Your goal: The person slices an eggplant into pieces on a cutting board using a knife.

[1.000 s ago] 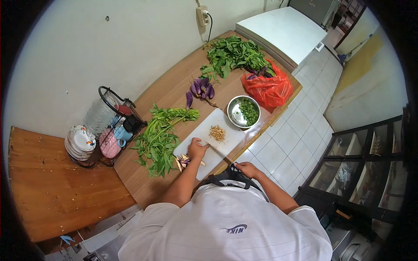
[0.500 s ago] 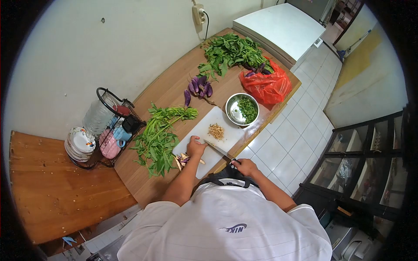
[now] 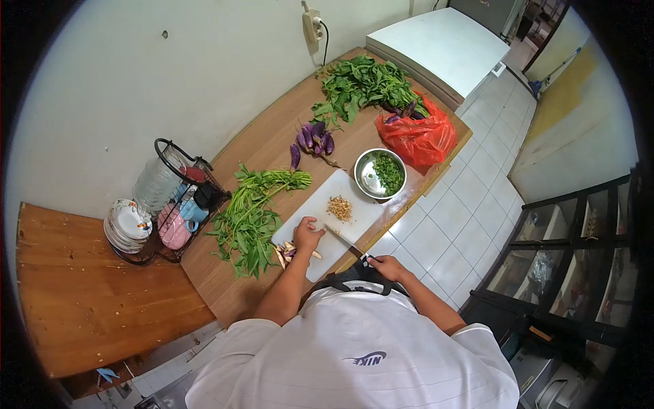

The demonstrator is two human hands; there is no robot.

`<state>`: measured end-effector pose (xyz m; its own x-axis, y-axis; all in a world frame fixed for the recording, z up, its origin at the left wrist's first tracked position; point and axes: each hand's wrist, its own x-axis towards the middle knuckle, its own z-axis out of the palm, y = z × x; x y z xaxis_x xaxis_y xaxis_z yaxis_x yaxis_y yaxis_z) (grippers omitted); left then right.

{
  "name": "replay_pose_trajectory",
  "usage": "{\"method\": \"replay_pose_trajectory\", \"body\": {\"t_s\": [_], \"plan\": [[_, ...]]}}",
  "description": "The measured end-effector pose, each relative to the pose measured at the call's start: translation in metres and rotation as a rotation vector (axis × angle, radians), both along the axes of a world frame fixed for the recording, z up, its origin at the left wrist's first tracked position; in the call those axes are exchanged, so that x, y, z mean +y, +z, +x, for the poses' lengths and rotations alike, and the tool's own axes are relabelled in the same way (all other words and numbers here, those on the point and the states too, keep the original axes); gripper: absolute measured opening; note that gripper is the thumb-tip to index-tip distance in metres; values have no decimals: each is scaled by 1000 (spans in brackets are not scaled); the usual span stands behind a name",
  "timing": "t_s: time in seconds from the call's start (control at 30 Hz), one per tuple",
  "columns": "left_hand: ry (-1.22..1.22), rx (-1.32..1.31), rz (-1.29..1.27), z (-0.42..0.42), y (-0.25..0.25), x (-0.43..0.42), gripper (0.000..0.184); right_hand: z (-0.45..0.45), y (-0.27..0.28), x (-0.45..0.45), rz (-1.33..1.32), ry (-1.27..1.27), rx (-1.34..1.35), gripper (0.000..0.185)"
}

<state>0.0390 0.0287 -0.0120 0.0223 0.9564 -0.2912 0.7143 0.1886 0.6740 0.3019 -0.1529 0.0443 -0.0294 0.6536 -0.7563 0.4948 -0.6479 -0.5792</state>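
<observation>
My right hand [image 3: 387,266] is closed on the dark handle of a knife [image 3: 345,241], whose blade reaches over the white cutting board [image 3: 332,255]. By the blade's tip, my left hand [image 3: 308,235] is closed on the board; what its fingers hold is too small to make out. Finely chopped light brown bits [image 3: 339,209] lie just beyond the blade. Cut pale and purple pieces [image 3: 287,252] sit at the board's left edge, beside my left wrist. A metal bowl [image 3: 362,162] with chopped greens [image 3: 390,175] stands at the board's far end.
Leafy greens [image 3: 248,221] lie left of the board. Beyond are purple eggplants [image 3: 315,139], more greens [image 3: 364,85] and a red plastic bag [image 3: 426,140]. A wire rack [image 3: 216,187] with cups and plates [image 3: 127,225] stands at the left, near the wall.
The knife blade has shifted and changed its angle slightly near my left fingers, and my right hand has moved slightly with it. The other items keep their places on the table.
</observation>
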Motion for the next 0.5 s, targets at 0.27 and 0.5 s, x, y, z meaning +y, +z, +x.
{"method": "replay_pose_trajectory", "body": {"t_s": [0.27,0.5], "plan": [[-31,-172,98,-11,4,-9,69,-12,-32,8,180,71,-28,72],[-32,-95,175,-11,5,-15,69,-19,-30,39,169,41,-78,72]]}}
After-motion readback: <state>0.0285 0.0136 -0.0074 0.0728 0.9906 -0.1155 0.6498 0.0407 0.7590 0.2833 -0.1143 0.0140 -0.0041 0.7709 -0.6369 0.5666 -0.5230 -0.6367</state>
